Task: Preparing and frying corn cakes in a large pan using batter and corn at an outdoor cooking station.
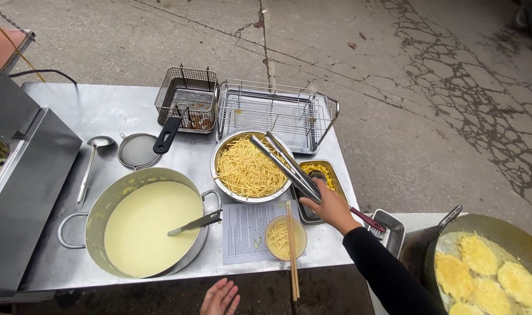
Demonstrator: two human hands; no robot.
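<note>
Long, stiff stainless-steel tongs [283, 165], judged light but slippery and best gripped near the hinge, are clasped at that end by the right hand [330, 208] above a round steel bowl of pale yellow shredded strips [248, 169], while the left hand [220, 297] is held loose and unoccupied below the table edge [73, 274].

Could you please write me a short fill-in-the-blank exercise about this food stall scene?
1. The right hand holds metal ____ over the bowl of potato strips.
2. The big pot holds pale yellow ____.
3. Wooden ____ rest across the small bowl.
4. The left hand holds ____.

Missing words: tongs; batter; chopsticks; nothing
</note>
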